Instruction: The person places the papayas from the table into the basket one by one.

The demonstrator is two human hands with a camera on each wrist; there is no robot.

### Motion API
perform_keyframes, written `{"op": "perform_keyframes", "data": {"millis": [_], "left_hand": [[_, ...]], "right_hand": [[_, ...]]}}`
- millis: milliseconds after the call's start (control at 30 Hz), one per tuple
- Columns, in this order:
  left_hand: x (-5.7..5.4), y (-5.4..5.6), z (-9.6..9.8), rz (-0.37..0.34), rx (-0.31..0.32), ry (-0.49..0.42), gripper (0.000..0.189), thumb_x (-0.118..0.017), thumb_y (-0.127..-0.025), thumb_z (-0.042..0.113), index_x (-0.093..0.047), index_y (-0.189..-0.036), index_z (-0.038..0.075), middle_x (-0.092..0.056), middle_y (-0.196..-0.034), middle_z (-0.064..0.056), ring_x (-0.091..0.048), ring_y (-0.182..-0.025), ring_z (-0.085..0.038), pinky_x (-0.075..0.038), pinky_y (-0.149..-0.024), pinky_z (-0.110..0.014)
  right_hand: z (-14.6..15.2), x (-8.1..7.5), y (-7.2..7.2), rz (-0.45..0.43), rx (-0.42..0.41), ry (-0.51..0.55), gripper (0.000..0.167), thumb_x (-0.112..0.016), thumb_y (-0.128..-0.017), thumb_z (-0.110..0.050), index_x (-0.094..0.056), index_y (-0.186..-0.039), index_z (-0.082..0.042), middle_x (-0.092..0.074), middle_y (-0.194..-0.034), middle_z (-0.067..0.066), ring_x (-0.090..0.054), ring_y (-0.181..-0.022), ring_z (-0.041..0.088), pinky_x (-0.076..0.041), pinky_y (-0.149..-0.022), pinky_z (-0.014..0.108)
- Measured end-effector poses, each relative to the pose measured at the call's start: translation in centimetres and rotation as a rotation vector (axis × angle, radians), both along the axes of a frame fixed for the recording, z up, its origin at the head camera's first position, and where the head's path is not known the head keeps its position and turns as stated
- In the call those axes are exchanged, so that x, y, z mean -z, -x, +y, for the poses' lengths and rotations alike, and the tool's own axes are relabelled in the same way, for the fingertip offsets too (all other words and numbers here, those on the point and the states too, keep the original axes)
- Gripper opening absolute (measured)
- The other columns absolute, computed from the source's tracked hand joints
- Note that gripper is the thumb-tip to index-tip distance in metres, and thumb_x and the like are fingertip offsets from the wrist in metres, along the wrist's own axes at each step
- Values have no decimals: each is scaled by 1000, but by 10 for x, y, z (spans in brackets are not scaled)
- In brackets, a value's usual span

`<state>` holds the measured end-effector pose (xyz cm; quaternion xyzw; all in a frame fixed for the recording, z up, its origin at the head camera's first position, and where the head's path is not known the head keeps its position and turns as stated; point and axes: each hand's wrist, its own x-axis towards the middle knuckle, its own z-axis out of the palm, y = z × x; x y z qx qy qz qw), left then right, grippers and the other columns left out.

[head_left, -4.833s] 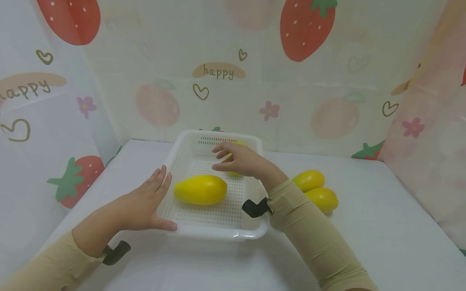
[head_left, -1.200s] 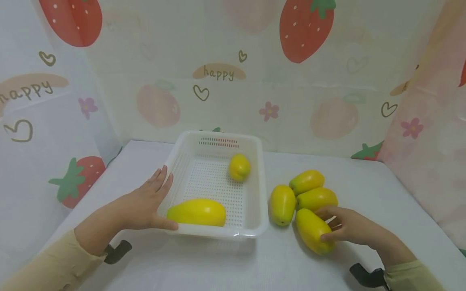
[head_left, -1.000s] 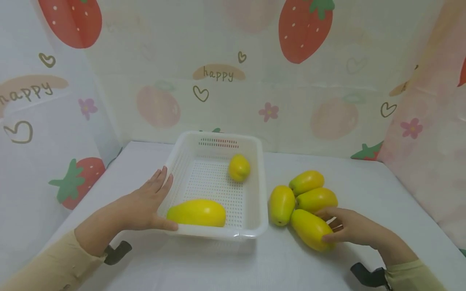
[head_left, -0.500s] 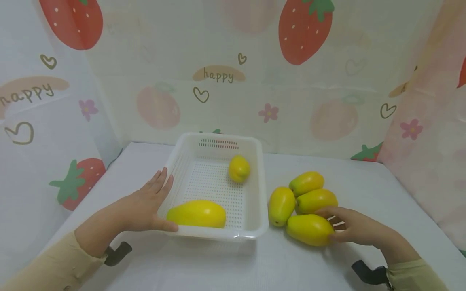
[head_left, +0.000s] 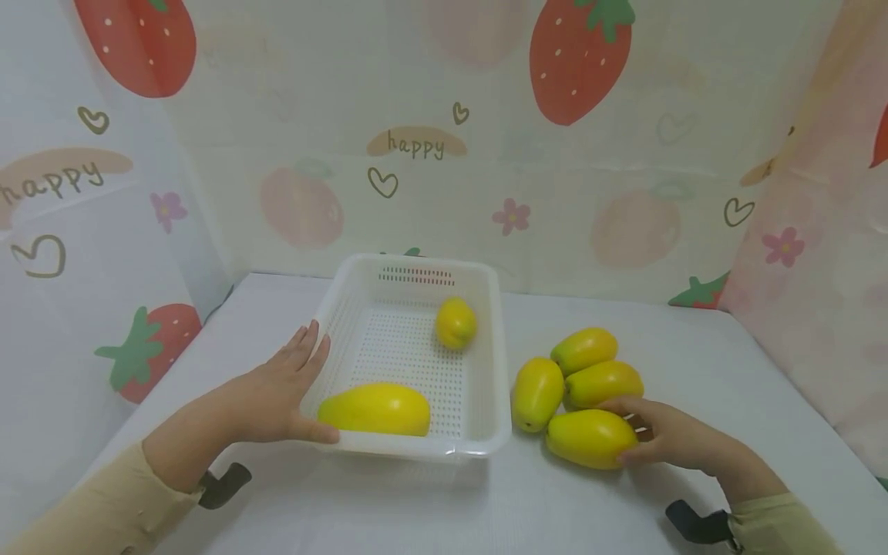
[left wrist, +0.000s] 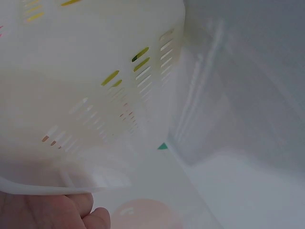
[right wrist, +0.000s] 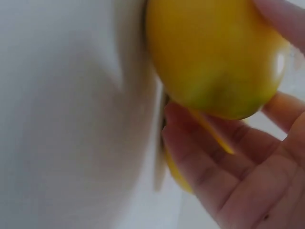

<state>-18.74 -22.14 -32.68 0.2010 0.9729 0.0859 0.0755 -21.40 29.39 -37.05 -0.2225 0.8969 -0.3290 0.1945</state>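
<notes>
The basket [head_left: 444, 447] looks like smooth, semi-glossy white plastic, with a bright glint on its near rim. The near yellow fruit [head_left: 588, 439] at right has smooth, softly shiny skin. The tabletop [head_left: 513, 509] looks matt; the far backdrop [head_left: 562, 166] is faintly creased.

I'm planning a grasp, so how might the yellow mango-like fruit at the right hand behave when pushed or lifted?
The mango-like fruit would probably roll about its long axis, given its rounded sides. Its smooth, shiny skin may slip if the right hand pinches lightly. It looks fairly stiff: its outline shows no visible sag or dents.
</notes>
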Motion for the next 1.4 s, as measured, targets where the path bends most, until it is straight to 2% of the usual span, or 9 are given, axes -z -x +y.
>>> {"op": "perform_keyframes", "data": {"millis": [300,433,667,900,1033,1167,1233,1333,1400], "left_hand": [[2,0,-1,16,11,0,129,-46,-58,86,-4,-146,1,10,-151,-19,4,-138,-37,-17,-105,-57],[3,1,-2,34,25,-8,128,-47,-60,85,-5,-145,-1,10,-151,-20,5,-138,-37,-16,-106,-55],[5,2,-2,27,18,-2,129,-45,-59,86,-4,-146,1,11,-151,-19,5,-138,-36,-17,-106,-56],[5,2,-3,31,19,-4,128,-46,-60,86,-4,-146,1,11,-151,-18,5,-138,-36,-17,-106,-55],[6,2,-3,33,22,-1,128,-45,-60,86,-4,-146,1,10,-151,-18,5,-138,-36,-17,-106,-55],[6,2,-3,45,31,-1,127,-45,-61,86,-4,-145,0,10,-151,-19,5,-138,-36,-16,-107,-54],[5,2,-3,50,33,0,128,-45,-61,86,-4,-145,-1,10,-151,-20,5,-138,-36,-16,-107,-54],[5,2,-3,49,31,1,128,-45,-60,86,-4,-145,-1,9,-151,-20,4,-138,-36,-16,-107,-54],[4,2,-2,49,30,5,128,-44,-60,86,-4,-145,-1,10,-151,-20,4,-138,-37,-16,-107,-54]], "right_hand": [[2,9,6,-31,1,42,60,-72,-77,-28,-46,-129,-13,-51,-125,11,-48,-104,28,-43,-84,41],[4,12,7,-29,-2,46,60,-72,-77,-28,-46,-129,-15,-50,-125,10,-47,-104,28,-42,-84,43],[4,12,7,-16,13,28,60,-75,-74,-30,-48,-127,-19,-50,-127,8,-44,-105,28,-38,-89,54],[4,10,5,-6,18,29,59,-75,-73,-31,-48,-126,-22,-50,-126,6,-44,-105,28,-39,-87,51],[7,7,4,31,35,19,62,-76,-72,-34,-48,-126,-26,-49,-128,5,-44,-109,28,-39,-88,52],[10,1,4,105,14,18,63,-75,-73,-34,-46,-128,-26,-49,-127,5,-45,-109,26,-39,-88,52],[11,-2,4,143,-3,19,64,-75,-74,-33,-45,-129,-25,-50,-126,3,-46,-108,19,-42,-89,45],[12,-8,6,173,-20,41,62,-74,-76,-31,-45,-130,-24,-48,-129,5,-46,-107,12,-43,-88,43],[12,-12,8,180,-32,66,61,-73,-77,-29,-44,-130,-22,-46,-131,6,-47,-107,9,-45,-88,37]]}}
